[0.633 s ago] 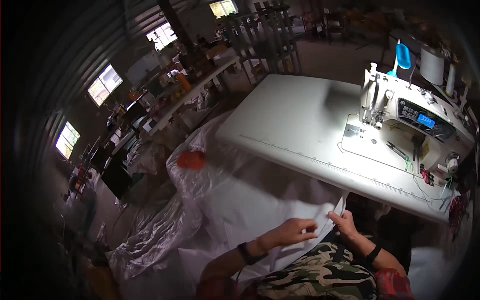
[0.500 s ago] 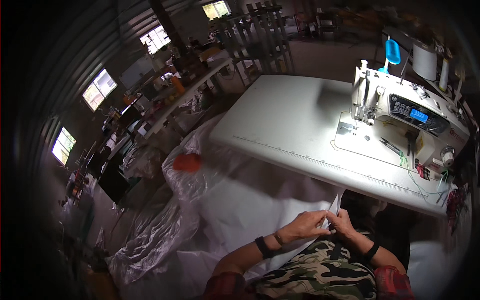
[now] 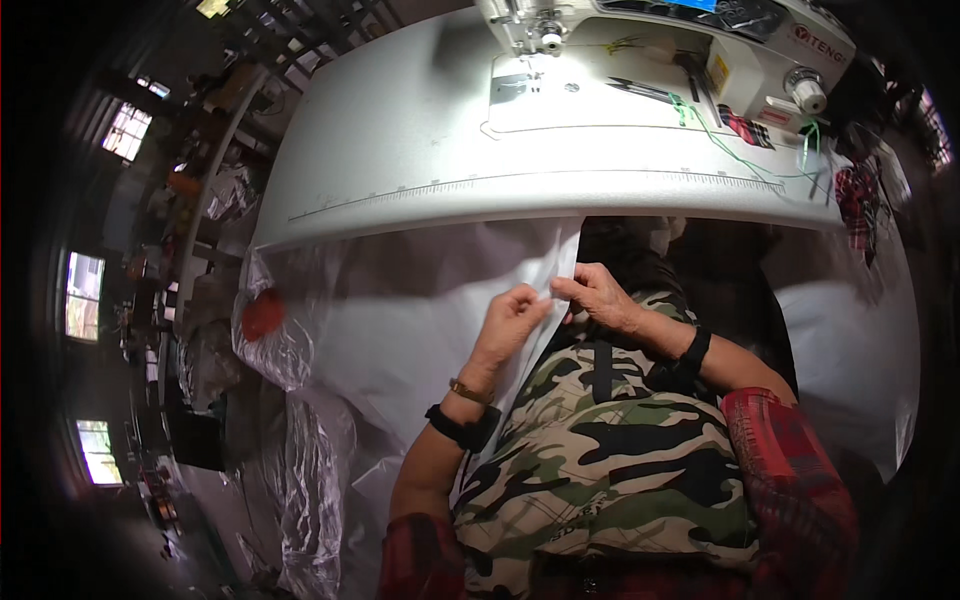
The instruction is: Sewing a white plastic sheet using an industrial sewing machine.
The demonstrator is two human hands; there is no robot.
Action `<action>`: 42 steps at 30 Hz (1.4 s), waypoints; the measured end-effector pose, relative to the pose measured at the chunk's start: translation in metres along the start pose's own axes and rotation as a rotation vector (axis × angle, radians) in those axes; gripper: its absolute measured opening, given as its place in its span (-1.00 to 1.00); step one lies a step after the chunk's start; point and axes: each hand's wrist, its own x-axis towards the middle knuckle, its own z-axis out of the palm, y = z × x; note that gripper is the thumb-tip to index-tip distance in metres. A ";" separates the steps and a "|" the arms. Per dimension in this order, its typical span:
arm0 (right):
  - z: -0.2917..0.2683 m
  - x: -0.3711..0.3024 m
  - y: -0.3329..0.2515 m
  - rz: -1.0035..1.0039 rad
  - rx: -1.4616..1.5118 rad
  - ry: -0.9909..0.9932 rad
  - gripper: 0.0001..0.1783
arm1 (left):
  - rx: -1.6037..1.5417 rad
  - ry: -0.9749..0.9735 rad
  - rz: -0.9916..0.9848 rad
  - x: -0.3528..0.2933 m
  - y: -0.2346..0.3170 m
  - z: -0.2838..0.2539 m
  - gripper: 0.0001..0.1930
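A large white fabric sheet (image 3: 410, 310) hangs below the front edge of the sewing table and spreads to the left of my lap. My left hand (image 3: 512, 318) is closed, pinching the sheet's edge between thumb and fingers. Right beside it, my right hand (image 3: 600, 298) pinches the same edge, thumb on top, slightly nearer the table. The edge looks folded into a narrow strip where both hands meet. Some fingertips are hidden behind the fabric and the thumbs.
Ahead stands a white sewing machine (image 3: 765, 75) on a pale table (image 3: 370, 130) with a ruler along its front. Tweezers (image 3: 640, 90) and green thread (image 3: 735, 150) lie beside the machine. Clear plastic film (image 3: 315, 480) and an orange-red patch (image 3: 263, 314) are at left. A camouflage apron (image 3: 620, 460) covers my lap.
The view has swung down and to the right, so the machine now sits higher and the lap shows more. Both hands stay on the sheet's edge, with the left hand's fingers now curled tighter.
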 end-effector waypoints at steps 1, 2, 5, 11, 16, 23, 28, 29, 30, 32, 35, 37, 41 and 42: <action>-0.004 -0.002 0.001 -0.001 0.017 -0.040 -0.55 | 0.025 0.093 0.056 0.001 0.003 -0.002 -0.87; -0.009 -0.004 0.003 0.011 0.011 -0.035 -0.55 | 0.051 0.190 0.110 0.000 0.007 -0.006 -0.86; -0.024 -0.009 0.008 0.125 -0.112 -0.080 -0.61 | 0.120 0.290 0.256 -0.002 0.017 -0.022 -0.87; -0.011 0.017 -0.005 0.043 -0.028 0.471 -0.72 | 0.141 0.109 0.118 -0.023 0.033 -0.010 -0.92; -0.012 0.008 -0.035 -0.297 -0.412 0.312 -0.78 | 0.958 0.380 0.730 -0.062 0.108 -0.027 -0.94; -0.134 -0.057 0.018 -0.316 -0.523 0.704 -0.60 | 0.935 1.086 0.890 -0.191 0.254 -0.195 -0.52; -0.265 -0.123 0.096 0.268 -0.917 1.292 -0.44 | 1.937 1.405 0.895 -0.240 0.376 -0.371 -0.61; -0.277 -0.138 0.110 0.402 -0.897 1.300 -0.45 | 1.581 1.432 0.735 -0.241 0.372 -0.395 -0.61; -0.284 -0.153 0.116 0.467 -0.906 1.251 -0.48 | 1.453 1.448 0.628 -0.241 0.371 -0.412 -0.61; -0.283 -0.172 0.112 0.571 -0.895 1.238 -0.51 | 1.321 1.466 0.413 -0.232 0.367 -0.429 -0.61; -0.242 -0.175 0.070 0.456 -1.470 0.999 -0.67 | 1.325 1.441 0.360 -0.210 0.364 -0.428 -0.61; -0.205 -0.155 0.026 0.053 -1.586 0.943 -0.69 | 1.334 1.443 0.343 -0.201 0.369 -0.423 -0.61; -0.133 -0.103 -0.036 -0.363 -1.059 0.543 -0.31 | 1.391 1.431 0.313 -0.184 0.381 -0.422 -0.61; -0.119 -0.093 -0.045 -0.465 -0.858 0.380 -0.33 | 1.404 1.423 0.313 -0.176 0.385 -0.424 -0.61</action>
